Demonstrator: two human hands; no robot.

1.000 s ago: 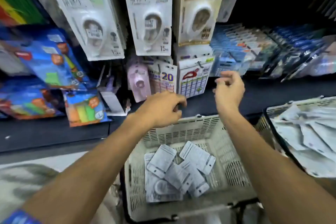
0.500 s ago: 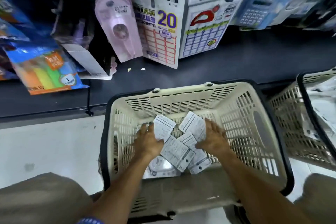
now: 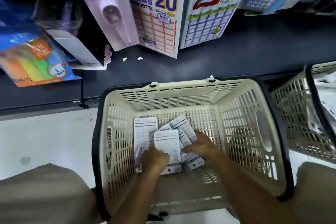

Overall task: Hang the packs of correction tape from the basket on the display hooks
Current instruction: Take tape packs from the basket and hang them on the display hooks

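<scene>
The cream basket [image 3: 241,132] sits on a pale floor [image 3: 45,136] below a dark shelf [image 3: 236,56]. Inside it, the left hand [image 3: 154,158] and right hand [image 3: 200,146] both grip packs [image 3: 167,143].

Hands hide lower packs [image 3: 192,164]; print blurred.

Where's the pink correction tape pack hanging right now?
In the head view, the pink correction tape pack hangs at upper left of centre, just left of the "20" sticker pack, above the dark shelf behind the cream basket.
</scene>
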